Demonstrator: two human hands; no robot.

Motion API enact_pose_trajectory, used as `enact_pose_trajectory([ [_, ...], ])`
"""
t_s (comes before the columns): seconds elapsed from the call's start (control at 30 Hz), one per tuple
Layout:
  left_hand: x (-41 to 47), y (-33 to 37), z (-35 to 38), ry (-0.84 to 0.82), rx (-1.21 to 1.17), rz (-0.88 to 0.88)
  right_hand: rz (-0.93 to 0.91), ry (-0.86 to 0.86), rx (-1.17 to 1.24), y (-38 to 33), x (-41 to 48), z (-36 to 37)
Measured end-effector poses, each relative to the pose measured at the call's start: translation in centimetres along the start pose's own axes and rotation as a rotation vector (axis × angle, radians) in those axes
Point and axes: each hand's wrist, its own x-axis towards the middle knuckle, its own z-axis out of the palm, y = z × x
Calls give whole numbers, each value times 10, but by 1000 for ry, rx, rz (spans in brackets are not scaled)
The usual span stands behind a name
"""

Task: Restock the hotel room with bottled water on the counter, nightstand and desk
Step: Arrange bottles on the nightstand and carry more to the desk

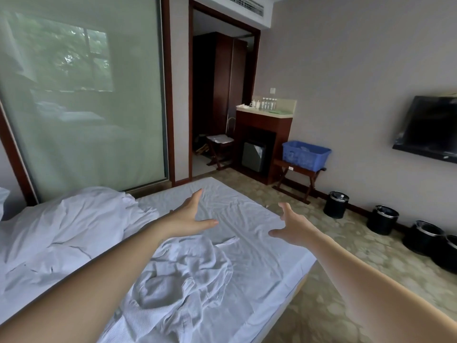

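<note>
While the left hand and right hand hover spread and empty over the bed, water bottles stand on the worktop at one o'clock; that spot looks stocked, and nightstand and desk, out of view, probably remain.

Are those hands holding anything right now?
No. The left hand and right hand are both open and empty, spread above the bed.

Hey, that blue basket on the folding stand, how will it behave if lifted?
The blue basket looks like thin slotted plastic, so it may flex. Pale contents could add weight. On the narrow folding stand, a push might slide it off.
</note>
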Motion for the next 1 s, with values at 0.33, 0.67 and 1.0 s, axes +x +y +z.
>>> enact_pose_trajectory([
  [0.33,53,33,30,-43,-33,36,63,41,8,48,13,-25],
  [0.67,101,69,53,-109,-41,106,162,55,87,94,15,-35],
  [1.0,157,81,56,-166,13,174,261,105,123,106,36,-47],
])
